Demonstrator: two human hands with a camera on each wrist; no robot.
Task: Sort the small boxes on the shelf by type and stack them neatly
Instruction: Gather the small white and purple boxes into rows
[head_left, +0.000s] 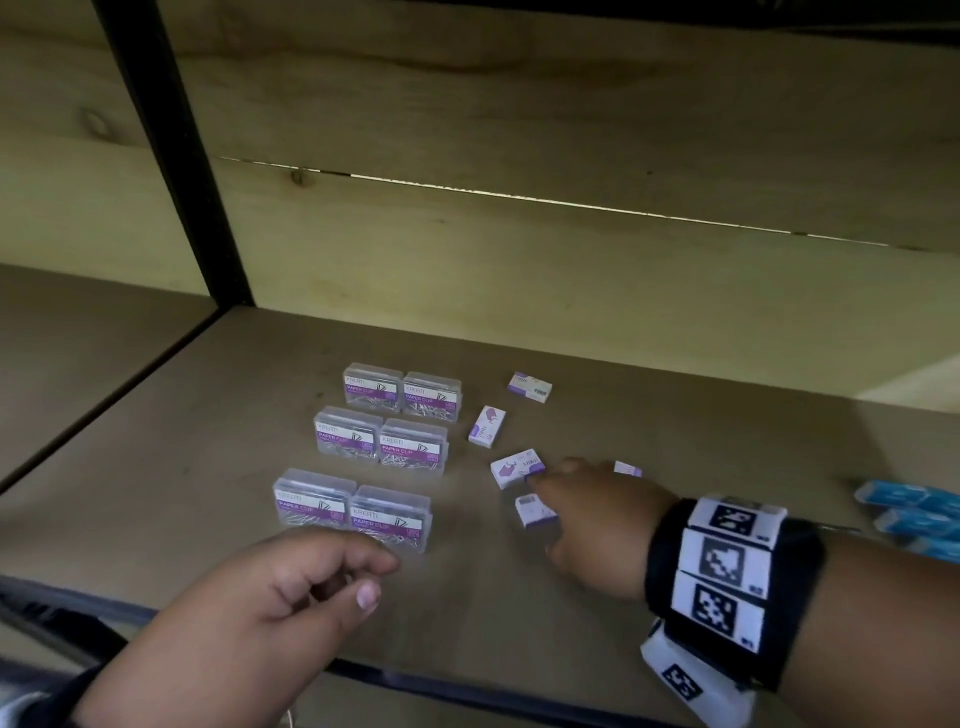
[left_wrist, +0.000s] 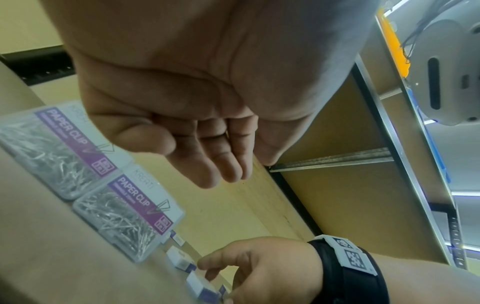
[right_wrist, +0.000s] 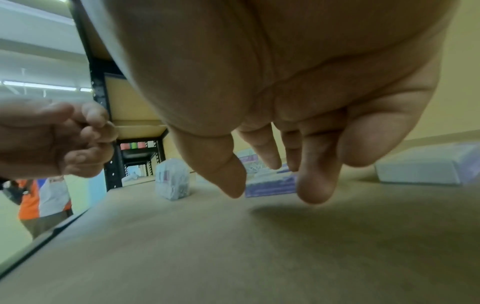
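Paper-clip boxes, blue packets beside staple boxes

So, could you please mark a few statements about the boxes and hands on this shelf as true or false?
1. Six clear paper clip boxes sit in pairs. True.
2. The small purple-and-white boxes are already stacked. False: they lie scattered singly.
3. The left hand grips a paper clip box. False: it holds nothing, fingers loosely curled.
4. The right hand reaches among the small boxes. True.
5. Blue boxes lie at the shelf's right edge. True.
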